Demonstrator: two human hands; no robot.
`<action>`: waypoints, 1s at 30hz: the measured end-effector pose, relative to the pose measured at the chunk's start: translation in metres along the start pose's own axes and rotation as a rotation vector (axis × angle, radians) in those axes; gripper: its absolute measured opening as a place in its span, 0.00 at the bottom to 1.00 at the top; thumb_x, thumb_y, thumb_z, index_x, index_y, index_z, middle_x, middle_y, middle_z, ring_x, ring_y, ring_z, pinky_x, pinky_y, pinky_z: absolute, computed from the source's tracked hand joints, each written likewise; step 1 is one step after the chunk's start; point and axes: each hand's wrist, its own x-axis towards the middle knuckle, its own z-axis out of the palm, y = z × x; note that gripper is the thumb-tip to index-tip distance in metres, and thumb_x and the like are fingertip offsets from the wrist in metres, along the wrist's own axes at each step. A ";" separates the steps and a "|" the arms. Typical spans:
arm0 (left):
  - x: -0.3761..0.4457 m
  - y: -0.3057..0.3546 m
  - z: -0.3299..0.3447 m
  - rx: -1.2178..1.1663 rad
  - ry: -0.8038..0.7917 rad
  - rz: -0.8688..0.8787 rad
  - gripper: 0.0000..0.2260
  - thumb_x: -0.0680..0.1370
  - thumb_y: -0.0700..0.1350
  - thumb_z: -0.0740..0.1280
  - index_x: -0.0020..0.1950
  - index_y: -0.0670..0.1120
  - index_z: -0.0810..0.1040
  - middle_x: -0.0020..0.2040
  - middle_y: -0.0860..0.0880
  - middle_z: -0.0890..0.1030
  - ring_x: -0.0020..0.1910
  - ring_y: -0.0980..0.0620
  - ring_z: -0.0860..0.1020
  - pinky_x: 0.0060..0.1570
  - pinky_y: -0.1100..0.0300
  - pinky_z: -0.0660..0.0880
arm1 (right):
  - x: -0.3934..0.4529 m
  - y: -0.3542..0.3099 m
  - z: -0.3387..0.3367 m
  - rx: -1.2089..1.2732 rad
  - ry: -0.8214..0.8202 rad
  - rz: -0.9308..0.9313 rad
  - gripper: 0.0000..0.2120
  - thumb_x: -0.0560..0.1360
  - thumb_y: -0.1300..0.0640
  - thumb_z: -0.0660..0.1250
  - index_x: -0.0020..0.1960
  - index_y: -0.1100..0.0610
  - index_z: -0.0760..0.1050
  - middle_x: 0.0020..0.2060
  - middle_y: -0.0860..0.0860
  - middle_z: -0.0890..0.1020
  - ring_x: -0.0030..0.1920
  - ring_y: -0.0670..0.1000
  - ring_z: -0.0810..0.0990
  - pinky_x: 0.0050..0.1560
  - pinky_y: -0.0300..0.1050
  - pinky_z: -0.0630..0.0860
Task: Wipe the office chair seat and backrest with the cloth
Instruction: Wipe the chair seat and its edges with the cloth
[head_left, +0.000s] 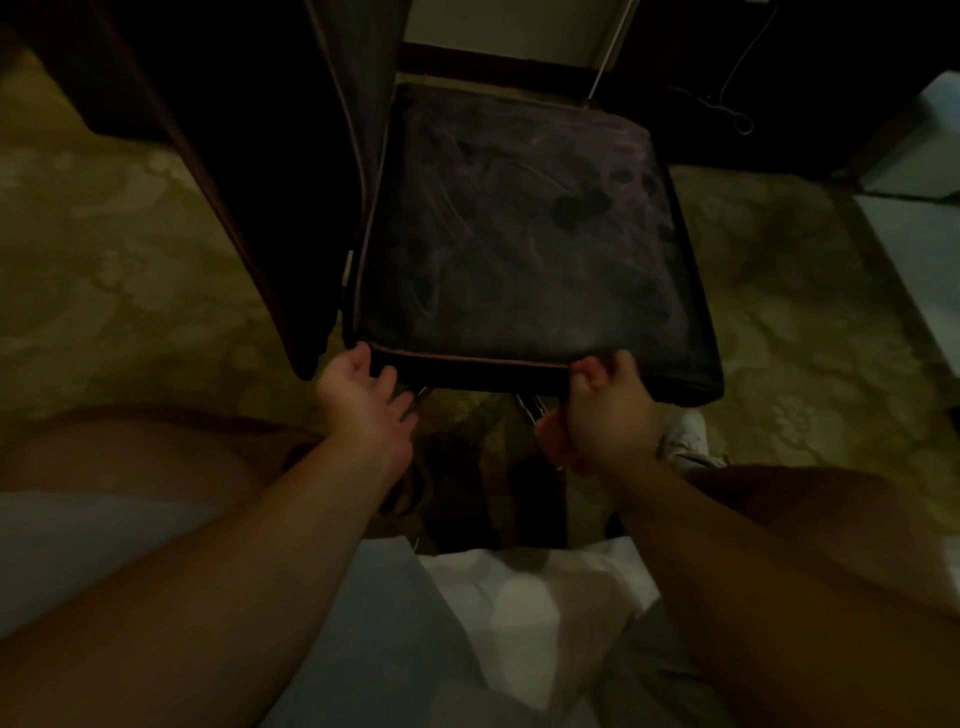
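Note:
The chair's dark seat (519, 234) fills the middle of the head view, dull and streaked with smudges. Its dark backrest (337, 156) rises along the seat's left side. My left hand (363, 400) grips the seat's near left corner, thumb on top and fingers underneath. My right hand (608, 410) is closed against the near edge of the seat, further right. A small reddish bunch, apparently the cloth (553, 441), shows under that hand; most of it is hidden. The light is very dim.
Patterned carpet (805, 312) surrounds the chair. Chrome legs (530, 408) show under the seat. A pale shoe (685, 436) sits by my right wrist. A cable (727, 104) lies at the back right, and white furniture (919, 156) stands at the right edge.

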 end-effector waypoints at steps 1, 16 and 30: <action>-0.002 0.000 0.002 -0.001 0.009 0.000 0.27 0.83 0.56 0.58 0.82 0.54 0.66 0.81 0.44 0.67 0.80 0.36 0.63 0.80 0.38 0.54 | -0.008 -0.007 0.008 0.024 -0.053 -0.016 0.04 0.81 0.49 0.65 0.51 0.49 0.72 0.38 0.44 0.76 0.38 0.52 0.74 0.41 0.47 0.68; -0.008 -0.006 0.006 -0.071 0.014 0.005 0.28 0.81 0.54 0.62 0.82 0.52 0.66 0.79 0.40 0.70 0.77 0.38 0.69 0.79 0.40 0.61 | -0.012 -0.027 0.028 0.089 0.009 0.028 0.09 0.78 0.48 0.68 0.47 0.52 0.71 0.39 0.47 0.80 0.43 0.54 0.79 0.46 0.49 0.71; -0.001 -0.024 0.025 -0.124 0.240 0.164 0.18 0.84 0.53 0.62 0.72 0.50 0.76 0.55 0.55 0.79 0.56 0.53 0.76 0.71 0.48 0.67 | 0.008 0.008 0.017 0.063 0.096 -0.082 0.09 0.78 0.48 0.69 0.46 0.49 0.69 0.36 0.47 0.79 0.38 0.50 0.78 0.39 0.48 0.71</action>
